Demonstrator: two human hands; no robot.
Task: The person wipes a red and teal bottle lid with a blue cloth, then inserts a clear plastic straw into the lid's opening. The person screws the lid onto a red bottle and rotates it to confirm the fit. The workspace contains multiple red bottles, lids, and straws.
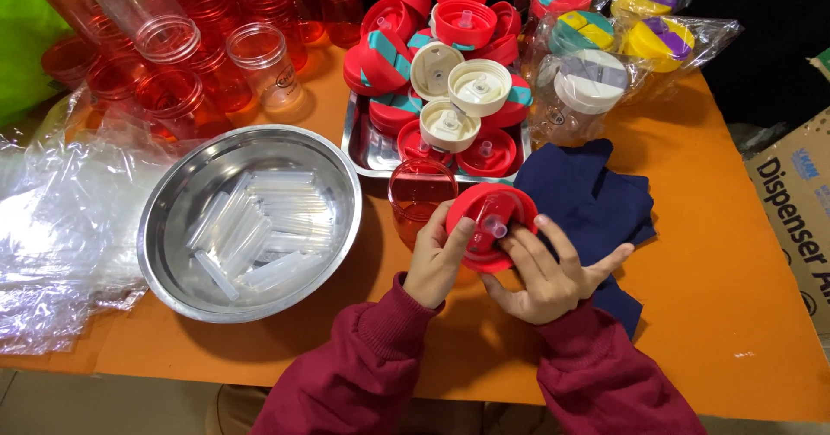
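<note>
A round red bottle lid (486, 219) with a small clear spout on its inner face is held between both hands above the orange table (709, 297). My left hand (437, 258) grips its left edge. My right hand (545, 271) holds the right side, with fingers at the spout. Just behind the lid stands an open red transparent bottle (417, 191). To the left, a steel bowl (173, 227) holds several clear plastic straws (259, 223).
A steel tray (367, 145) piled with red and white lids sits behind the bottle. Red and clear bottles (199, 63) crowd the back left. Bagged finished bottles (588, 80) lie back right, a dark blue cloth (588, 193) at right, clear plastic sheeting (60, 227) at left, a cardboard box (800, 201) far right.
</note>
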